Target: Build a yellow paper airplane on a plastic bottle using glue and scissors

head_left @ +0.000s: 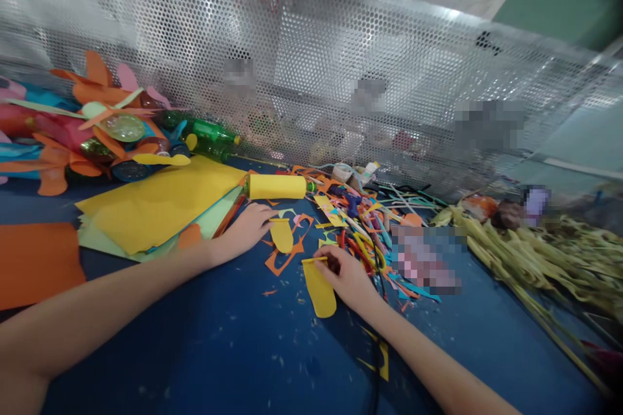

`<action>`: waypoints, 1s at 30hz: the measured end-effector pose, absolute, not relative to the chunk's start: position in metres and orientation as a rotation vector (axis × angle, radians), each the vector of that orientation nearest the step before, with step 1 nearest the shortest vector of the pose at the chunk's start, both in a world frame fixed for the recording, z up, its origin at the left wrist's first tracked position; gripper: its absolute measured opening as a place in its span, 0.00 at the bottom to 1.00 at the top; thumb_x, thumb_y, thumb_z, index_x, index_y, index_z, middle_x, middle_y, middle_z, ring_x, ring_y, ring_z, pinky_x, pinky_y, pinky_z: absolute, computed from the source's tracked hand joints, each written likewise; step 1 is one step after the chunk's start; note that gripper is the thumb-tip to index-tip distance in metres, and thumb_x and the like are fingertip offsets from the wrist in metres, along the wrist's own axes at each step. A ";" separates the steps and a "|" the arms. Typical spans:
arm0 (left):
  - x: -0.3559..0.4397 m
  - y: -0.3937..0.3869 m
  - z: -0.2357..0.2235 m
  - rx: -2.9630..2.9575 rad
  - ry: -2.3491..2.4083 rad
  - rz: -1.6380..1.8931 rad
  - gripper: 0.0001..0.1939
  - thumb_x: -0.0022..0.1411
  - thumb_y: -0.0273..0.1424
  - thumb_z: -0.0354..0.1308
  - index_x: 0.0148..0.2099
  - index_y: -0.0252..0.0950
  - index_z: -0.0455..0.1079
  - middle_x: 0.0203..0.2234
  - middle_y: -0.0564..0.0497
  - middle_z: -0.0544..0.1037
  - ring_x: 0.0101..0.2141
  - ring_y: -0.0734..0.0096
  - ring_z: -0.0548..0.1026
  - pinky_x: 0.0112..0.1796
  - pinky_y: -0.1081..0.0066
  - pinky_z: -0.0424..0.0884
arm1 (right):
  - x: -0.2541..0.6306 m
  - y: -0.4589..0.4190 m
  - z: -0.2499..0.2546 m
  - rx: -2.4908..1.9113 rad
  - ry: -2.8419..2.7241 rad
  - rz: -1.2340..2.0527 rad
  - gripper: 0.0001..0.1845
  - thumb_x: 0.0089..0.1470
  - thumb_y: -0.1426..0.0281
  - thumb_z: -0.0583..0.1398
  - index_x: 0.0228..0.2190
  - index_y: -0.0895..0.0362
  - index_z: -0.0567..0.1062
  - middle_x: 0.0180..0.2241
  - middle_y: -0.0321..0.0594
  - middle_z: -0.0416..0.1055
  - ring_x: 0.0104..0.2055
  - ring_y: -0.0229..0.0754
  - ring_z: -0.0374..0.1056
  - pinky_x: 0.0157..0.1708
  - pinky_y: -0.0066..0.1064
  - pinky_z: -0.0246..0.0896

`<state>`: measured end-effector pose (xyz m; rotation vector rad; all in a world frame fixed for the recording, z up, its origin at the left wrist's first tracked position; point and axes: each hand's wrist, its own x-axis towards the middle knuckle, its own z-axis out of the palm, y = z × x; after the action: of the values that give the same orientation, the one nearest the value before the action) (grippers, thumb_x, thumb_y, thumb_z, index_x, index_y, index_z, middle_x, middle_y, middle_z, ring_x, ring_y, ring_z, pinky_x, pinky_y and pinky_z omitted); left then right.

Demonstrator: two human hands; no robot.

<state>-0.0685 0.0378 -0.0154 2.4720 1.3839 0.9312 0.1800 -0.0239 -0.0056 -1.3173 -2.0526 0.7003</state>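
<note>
My left hand (pixel 248 231) reaches in from the left, its fingertips closed at the folded top edge of a yellow paper petal (pixel 282 237). To the right and nearer to me, my right hand (pixel 351 277) pinches the folded edge of a second yellow paper petal (pixel 320 298). Both petals have a rounded lower end. Just behind the left hand lies a bottle wrapped in yellow paper (pixel 277 187), its green neck pointing right. Cut-out orange scraps (pixel 278 262) lie on the blue table (pixel 204 343) between the hands.
Yellow and green sheets (pixel 160 207) and an orange sheet (pixel 39 262) lie left, below decorated bottles (pixel 121 126). Yellow-handled scissors (pixel 368 250), paper scraps and a black cable (pixel 377 363) are right. Dried husks (pixel 511 259) lie far right. A perforated metal screen (pixel 321 58) stands behind.
</note>
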 end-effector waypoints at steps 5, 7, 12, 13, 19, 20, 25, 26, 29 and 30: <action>-0.070 0.036 -0.015 2.289 1.352 1.052 0.12 0.59 0.29 0.50 0.42 0.36 0.72 0.38 0.46 0.75 0.42 0.61 0.69 0.47 0.62 0.62 | 0.180 -0.025 -0.006 -1.309 -2.061 0.720 0.07 0.52 0.68 0.53 0.32 0.57 0.68 0.28 0.38 0.68 0.26 0.39 0.63 0.27 0.30 0.59; -0.072 0.036 -0.014 2.246 1.344 1.084 0.12 0.59 0.29 0.50 0.42 0.36 0.72 0.38 0.46 0.74 0.42 0.62 0.69 0.47 0.63 0.62 | 0.180 -0.026 -0.005 -1.304 -2.055 0.722 0.07 0.52 0.68 0.53 0.32 0.57 0.67 0.27 0.37 0.67 0.27 0.39 0.63 0.27 0.30 0.59; -0.073 0.038 -0.011 2.123 1.302 1.145 0.13 0.61 0.32 0.47 0.43 0.33 0.69 0.38 0.45 0.74 0.39 0.66 0.72 0.42 0.67 0.67 | 0.181 -0.026 -0.005 -1.272 -2.037 0.731 0.06 0.52 0.68 0.53 0.32 0.56 0.67 0.29 0.37 0.67 0.30 0.40 0.65 0.31 0.32 0.61; -0.073 0.038 -0.010 2.106 1.289 1.149 0.13 0.61 0.32 0.47 0.43 0.33 0.68 0.38 0.45 0.74 0.39 0.67 0.72 0.41 0.68 0.68 | 0.181 -0.026 -0.006 -1.259 -2.027 0.738 0.06 0.52 0.68 0.53 0.33 0.56 0.67 0.30 0.38 0.68 0.31 0.41 0.66 0.33 0.32 0.61; -0.076 0.032 0.001 1.934 1.131 1.165 0.09 0.58 0.32 0.50 0.39 0.35 0.69 0.39 0.46 0.73 0.41 0.65 0.70 0.44 0.66 0.66 | 0.181 -0.025 -0.006 -1.199 -1.935 0.873 0.07 0.51 0.67 0.54 0.33 0.56 0.67 0.32 0.38 0.68 0.34 0.41 0.66 0.34 0.31 0.62; -0.076 0.032 0.001 1.882 1.107 1.145 0.10 0.58 0.31 0.49 0.39 0.36 0.69 0.40 0.47 0.73 0.40 0.65 0.70 0.44 0.66 0.66 | 0.181 -0.025 -0.005 -1.199 -1.927 0.895 0.07 0.51 0.66 0.55 0.32 0.56 0.67 0.30 0.38 0.68 0.32 0.40 0.66 0.33 0.31 0.62; -0.076 0.030 0.001 1.651 1.038 1.086 0.16 0.58 0.30 0.40 0.37 0.36 0.69 0.36 0.48 0.74 0.38 0.66 0.71 0.40 0.66 0.67 | 0.179 -0.028 -0.002 -1.208 -1.881 0.939 0.07 0.48 0.66 0.57 0.30 0.56 0.68 0.28 0.36 0.67 0.29 0.39 0.64 0.29 0.30 0.62; -0.076 0.030 0.002 1.647 1.038 1.091 0.15 0.58 0.30 0.41 0.36 0.35 0.69 0.37 0.47 0.73 0.38 0.65 0.71 0.41 0.66 0.67 | 0.179 -0.028 -0.003 -1.209 -1.872 0.944 0.07 0.49 0.66 0.57 0.30 0.56 0.67 0.28 0.36 0.67 0.29 0.39 0.64 0.28 0.29 0.61; -0.075 0.030 0.002 1.727 1.044 1.090 0.12 0.57 0.32 0.48 0.40 0.35 0.69 0.39 0.47 0.73 0.41 0.64 0.69 0.43 0.66 0.64 | 0.181 -0.026 -0.007 -1.212 -1.843 0.945 0.08 0.50 0.64 0.56 0.32 0.55 0.67 0.27 0.36 0.67 0.27 0.38 0.64 0.27 0.29 0.61; -0.075 0.030 0.002 1.746 1.043 1.084 0.13 0.57 0.32 0.50 0.43 0.36 0.68 0.38 0.47 0.73 0.40 0.65 0.69 0.43 0.65 0.64 | 0.182 -0.025 -0.009 -1.212 -1.831 0.937 0.09 0.51 0.63 0.56 0.33 0.55 0.67 0.27 0.35 0.67 0.27 0.38 0.64 0.27 0.29 0.61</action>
<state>-0.0749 0.0297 0.0024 1.7462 1.0425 1.0838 0.1824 -0.0254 -0.0087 -1.2122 -1.8314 0.9374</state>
